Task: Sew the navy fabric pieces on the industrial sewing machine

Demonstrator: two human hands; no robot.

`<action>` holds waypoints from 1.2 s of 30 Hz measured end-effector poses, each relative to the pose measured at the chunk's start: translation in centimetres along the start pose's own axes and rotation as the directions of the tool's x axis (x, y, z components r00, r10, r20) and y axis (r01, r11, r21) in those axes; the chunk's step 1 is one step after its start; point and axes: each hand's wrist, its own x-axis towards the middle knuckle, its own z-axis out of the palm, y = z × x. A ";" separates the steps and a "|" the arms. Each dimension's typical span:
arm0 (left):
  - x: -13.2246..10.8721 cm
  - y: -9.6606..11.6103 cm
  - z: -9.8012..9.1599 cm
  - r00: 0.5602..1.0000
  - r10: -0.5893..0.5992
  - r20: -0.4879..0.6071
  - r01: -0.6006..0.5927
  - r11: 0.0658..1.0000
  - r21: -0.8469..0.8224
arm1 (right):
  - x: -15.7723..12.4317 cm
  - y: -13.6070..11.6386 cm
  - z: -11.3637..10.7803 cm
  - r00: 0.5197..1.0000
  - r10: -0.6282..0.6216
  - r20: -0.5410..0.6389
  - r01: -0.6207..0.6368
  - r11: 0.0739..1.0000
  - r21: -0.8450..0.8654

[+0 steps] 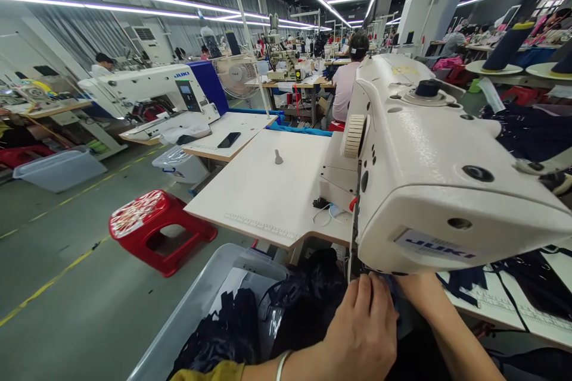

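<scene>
Blue cloth [392, 287] lies between the curled left hand [367, 318] and half-hidden right hand [416, 286], below the sewing machine [440, 149]; I can't tell what's pinched.

Smooth gloss is shown by the sewing machine [465, 137], matt cloth by the dark pieces [223, 330], translucent plastic by the bin [191, 306] (shiny plastic is seen on the stool [147, 245]).
</scene>
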 end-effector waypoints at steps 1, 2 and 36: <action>0.0 0.0 0.0 1.000 -0.008 -0.008 0.008 1.000 0.007 | 0.0 0.0 0.2 1.000 -0.014 -0.008 0.014 1.000 -0.004; 0.0 0.0 0.0 1.000 -0.024 -0.012 0.024 1.000 0.012 | 0.0 0.1 0.3 0.999 -0.031 -0.017 0.031 0.999 -0.010; -0.5 -0.7 0.0 0.998 -0.050 0.042 0.054 0.992 -0.111 | 0.2 1.7 0.9 0.969 -0.242 -0.053 0.227 0.952 -0.204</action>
